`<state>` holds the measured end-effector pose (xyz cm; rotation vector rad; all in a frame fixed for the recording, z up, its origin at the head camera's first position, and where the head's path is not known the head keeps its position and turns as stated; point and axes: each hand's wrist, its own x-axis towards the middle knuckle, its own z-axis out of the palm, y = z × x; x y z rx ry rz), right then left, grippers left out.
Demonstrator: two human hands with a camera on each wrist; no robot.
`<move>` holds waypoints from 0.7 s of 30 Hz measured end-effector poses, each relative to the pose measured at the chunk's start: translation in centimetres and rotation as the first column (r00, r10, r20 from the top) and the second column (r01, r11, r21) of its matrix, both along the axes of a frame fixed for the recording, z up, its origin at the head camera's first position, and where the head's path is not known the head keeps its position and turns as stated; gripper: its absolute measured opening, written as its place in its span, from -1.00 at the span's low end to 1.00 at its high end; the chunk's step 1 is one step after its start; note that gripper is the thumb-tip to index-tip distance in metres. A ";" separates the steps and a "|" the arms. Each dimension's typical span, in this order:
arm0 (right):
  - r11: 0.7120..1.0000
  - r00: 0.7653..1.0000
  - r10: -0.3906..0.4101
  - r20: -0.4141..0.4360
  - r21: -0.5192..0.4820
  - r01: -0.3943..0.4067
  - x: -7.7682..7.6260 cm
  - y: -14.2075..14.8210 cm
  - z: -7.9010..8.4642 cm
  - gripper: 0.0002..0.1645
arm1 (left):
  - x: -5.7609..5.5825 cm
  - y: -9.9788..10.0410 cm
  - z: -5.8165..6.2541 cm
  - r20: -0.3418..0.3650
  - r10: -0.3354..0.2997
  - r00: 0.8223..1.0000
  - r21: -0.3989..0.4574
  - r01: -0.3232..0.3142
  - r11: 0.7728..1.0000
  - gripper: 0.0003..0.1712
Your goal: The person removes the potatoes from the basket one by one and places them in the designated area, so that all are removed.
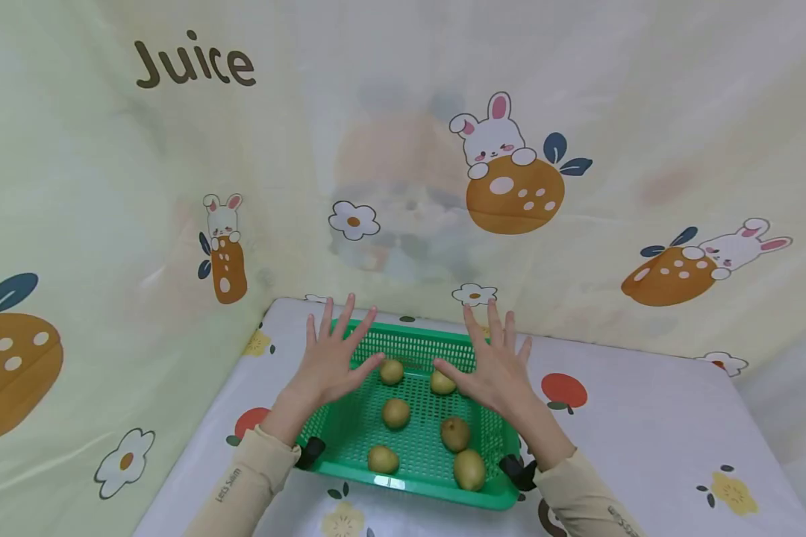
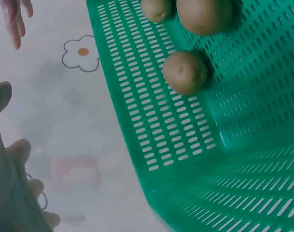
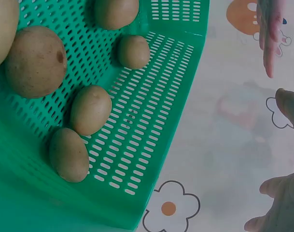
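Both hands are raised over a green plastic basket with slotted walls, fingers spread and nothing in them. My left hand hovers above the basket's left side, and my right hand above its right side. Several potatoes lie apart on the basket floor; in the head view the right hand partly covers one near the back. In the left wrist view, potatoes sit near the far wall, with the left hand at the left edge. The right wrist view shows more potatoes and the right hand's spread fingers.
The basket stands on a table with a white fruit-print cloth. Close behind it rises a pale printed curtain, which continues along the left side. Dark straps circle both wrists below beige sleeves.
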<state>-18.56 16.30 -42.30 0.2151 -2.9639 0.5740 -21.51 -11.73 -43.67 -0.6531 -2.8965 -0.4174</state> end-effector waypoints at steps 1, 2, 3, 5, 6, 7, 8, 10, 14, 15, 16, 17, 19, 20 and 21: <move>1.000 1.000 0.003 -0.002 0.001 -0.003 -0.1 0.0 0.1 0.26 | -0.2 -0.1 0.0 0.001 0.003 1.000 0.002 -0.003 1.000 -0.11; 1.000 1.000 0.007 -0.005 -0.002 -0.007 -0.2 0.0 0.1 0.25 | -0.4 -0.1 -0.1 0.001 0.006 1.000 0.001 -0.006 1.000 -0.12; 1.000 1.000 0.010 -0.004 -0.006 -0.010 -0.3 -0.1 0.1 0.25 | -0.6 -0.2 -0.1 0.005 0.007 1.000 0.003 -0.007 1.000 -0.12; 1.000 1.000 0.015 0.001 -0.009 -0.015 -0.5 -0.2 0.2 0.25 | -0.9 -0.2 -0.1 0.013 0.007 1.000 0.010 -0.007 1.000 -0.12; 1.000 1.000 0.015 0.005 -0.011 -0.015 -0.6 -0.2 0.2 0.25 | -1.0 -0.3 -0.1 0.019 0.004 1.000 0.011 -0.005 1.000 -0.12; 1.000 1.000 0.015 0.009 -0.014 -0.015 -0.6 -0.3 0.2 0.25 | -1.1 -0.3 -0.1 0.025 -0.001 1.000 0.014 0.001 1.000 -0.12; 1.000 1.000 0.014 0.014 -0.018 -0.014 -0.6 -0.3 0.1 0.24 | -1.2 -0.4 -0.2 0.029 -0.006 1.000 0.019 0.006 1.000 -0.13; 1.000 1.000 0.014 0.020 -0.024 -0.014 -0.6 -0.5 0.1 0.24 | -1.5 -0.5 -0.3 0.040 -0.014 0.999 0.025 0.013 1.000 -0.13; 0.999 0.999 0.025 0.024 -0.038 -0.024 -0.5 -0.7 -0.2 0.21 | -2.1 -1.0 -0.8 0.059 -0.021 0.998 0.033 0.019 0.999 -0.13; 0.999 0.999 0.028 0.023 -0.042 -0.027 -0.5 -0.7 -0.2 0.21 | -2.2 -1.1 -0.8 0.067 -0.023 0.998 0.037 0.021 0.999 -0.13; 0.999 0.999 0.031 0.024 -0.044 -0.030 -0.5 -0.7 -0.3 0.20 | -2.3 -1.2 -0.8 0.070 -0.026 0.997 0.042 0.024 0.999 -0.13; 0.998 0.999 0.034 0.025 -0.047 -0.033 -0.5 -0.7 -0.4 0.19 | -2.5 -1.3 -0.8 0.075 -0.031 0.997 0.046 0.027 0.999 -0.13; 0.998 0.999 0.042 0.025 -0.054 -0.041 -0.6 -0.7 -0.5 0.17 | -2.8 -1.5 -0.9 0.083 -0.037 0.996 0.056 0.032 0.998 -0.14; 0.997 0.999 0.045 0.026 -0.056 -0.044 -0.6 -0.7 -0.6 0.16 | -3.0 -1.6 -1.1 0.078 -0.045 0.996 0.065 0.040 0.997 -0.14; 0.997 0.998 0.049 0.025 -0.059 -0.048 -0.6 -0.6 -0.6 0.15 | -3.3 -1.7 -1.3 0.074 -0.056 0.996 0.085 0.049 0.995 -0.15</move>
